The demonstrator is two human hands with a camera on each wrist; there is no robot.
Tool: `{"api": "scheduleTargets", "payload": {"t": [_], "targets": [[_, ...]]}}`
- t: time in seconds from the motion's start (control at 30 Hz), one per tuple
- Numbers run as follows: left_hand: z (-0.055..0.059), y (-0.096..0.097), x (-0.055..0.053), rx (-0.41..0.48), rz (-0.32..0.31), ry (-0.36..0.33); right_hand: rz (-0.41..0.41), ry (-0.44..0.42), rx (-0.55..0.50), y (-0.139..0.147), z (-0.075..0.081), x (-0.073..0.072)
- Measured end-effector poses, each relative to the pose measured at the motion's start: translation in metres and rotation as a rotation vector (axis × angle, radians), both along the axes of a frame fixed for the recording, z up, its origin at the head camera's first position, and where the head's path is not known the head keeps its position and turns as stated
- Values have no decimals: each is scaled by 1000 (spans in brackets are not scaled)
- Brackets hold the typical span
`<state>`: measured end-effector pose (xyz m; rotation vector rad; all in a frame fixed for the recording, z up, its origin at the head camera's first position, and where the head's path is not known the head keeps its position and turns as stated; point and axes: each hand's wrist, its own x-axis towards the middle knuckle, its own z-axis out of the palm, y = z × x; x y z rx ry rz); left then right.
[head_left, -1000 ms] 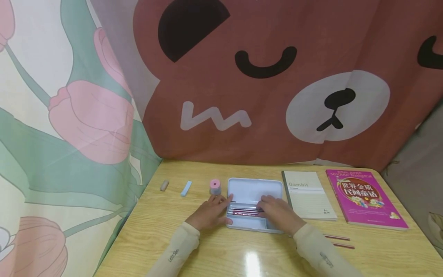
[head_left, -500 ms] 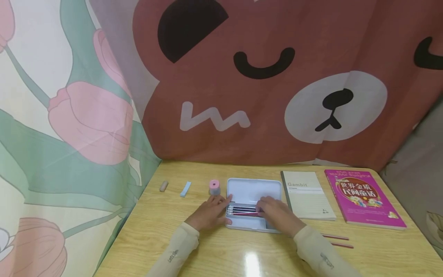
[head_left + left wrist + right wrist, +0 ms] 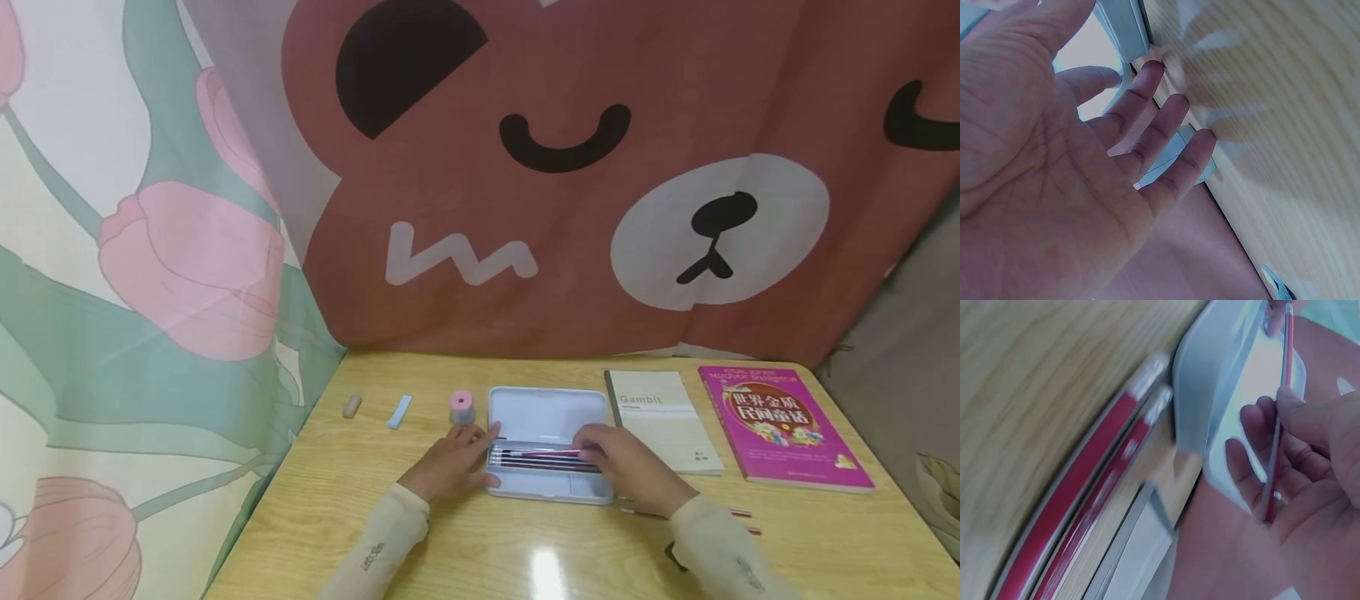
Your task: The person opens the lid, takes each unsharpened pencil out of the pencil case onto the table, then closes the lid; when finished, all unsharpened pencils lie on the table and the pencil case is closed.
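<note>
We see the right grip (image 3: 630, 460), shifted rightward since a moment ago, pinching a red-striped pencil (image 3: 1289, 353) over the pencil case (image 3: 543, 412); the left grip (image 3: 447, 465) stays alongside, fingers apart.

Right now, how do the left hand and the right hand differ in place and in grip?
The left hand is at the left end of the pencil case; the right hand is over its right part. The right hand pinches a red pencil; the left hand holds none. Both have pale sleeves.
</note>
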<state>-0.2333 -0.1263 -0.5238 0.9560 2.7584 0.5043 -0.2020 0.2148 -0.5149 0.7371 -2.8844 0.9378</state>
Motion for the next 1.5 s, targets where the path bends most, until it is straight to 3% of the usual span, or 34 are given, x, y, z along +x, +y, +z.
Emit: {"api": "scheduleTargets", "payload": {"t": [0.1, 0.23, 0.43, 0.6, 0.73, 0.93, 1.07, 1.33, 1.5], "targets": [[-1, -1, -1, 0, -12, 15, -1, 11, -38, 17, 2, 6], [-3, -1, -2, 7, -27, 23, 25, 99, -98, 43, 1, 17], [-5, -1, -3, 7, -32, 27, -56, 168, -48, 82, 2, 36], [-5, -3, -3, 5, -32, 34, -153, 52, 29, 113, -4, 50], [-4, -3, -2, 14, -29, 25, -187, -47, 74, 127, -12, 54], [-2, -3, -2, 16, -35, 20, -213, -137, 69, 135, -20, 56], [-2, -2, -2, 16, -37, 21, -221, -154, 71, 136, -22, 56], [-2, -2, -1, 22, -35, 18, -128, 66, 139, 137, -28, 54], [-3, -2, -1, 27, -30, 9, -120, 168, 175, 136, -34, 53]]}}
